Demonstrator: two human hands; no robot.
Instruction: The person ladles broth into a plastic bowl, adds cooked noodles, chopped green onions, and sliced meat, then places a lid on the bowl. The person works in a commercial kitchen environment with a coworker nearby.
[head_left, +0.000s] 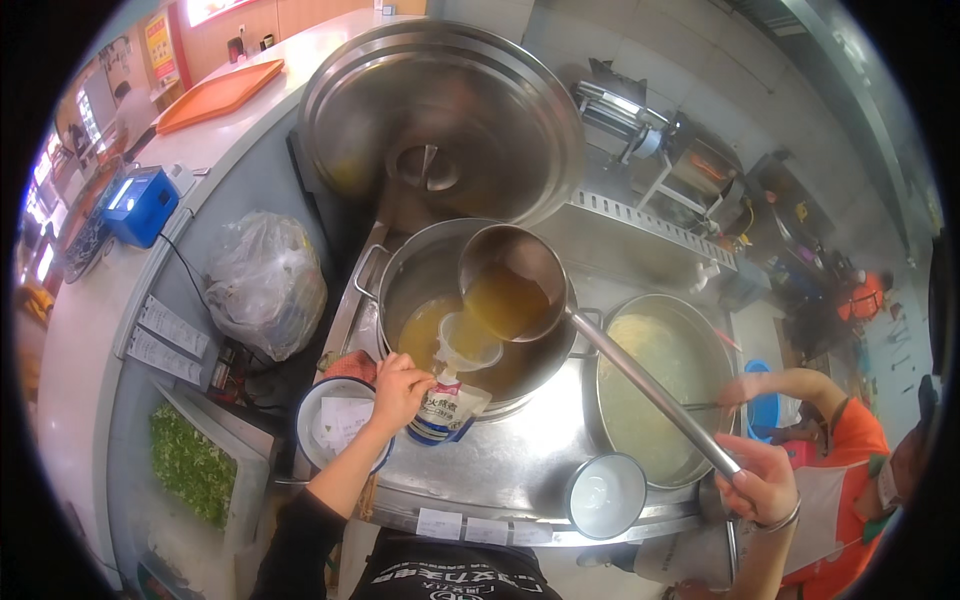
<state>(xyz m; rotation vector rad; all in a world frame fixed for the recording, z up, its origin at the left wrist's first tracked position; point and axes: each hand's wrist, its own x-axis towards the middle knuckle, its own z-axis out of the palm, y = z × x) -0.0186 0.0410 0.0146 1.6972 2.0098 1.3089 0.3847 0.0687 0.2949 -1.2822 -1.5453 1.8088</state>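
Observation:
A large metal ladle (517, 289) of yellowish broth is tilted over the stockpot (390, 300), its long handle held in my right hand (761, 480). Broth runs from its lip into a clear plastic funnel (471, 343) above the pot. Beneath the funnel hangs a printed spouted pouch (448, 412), partly over the pot's near rim. My left hand (401, 394) pinches at the funnel and the pouch top; which of them the fingertips grip is partly hidden. More broth lies in the pot.
A big steel lid (442, 97) stands behind the pot. To the right is a second pot (660, 390) of cloudy liquid, where a co-worker in orange (855, 450) reaches in. Enamel bowls (606, 495) (307, 420) stand near the front edge. Chopped greens (191, 461) fill a bin at left.

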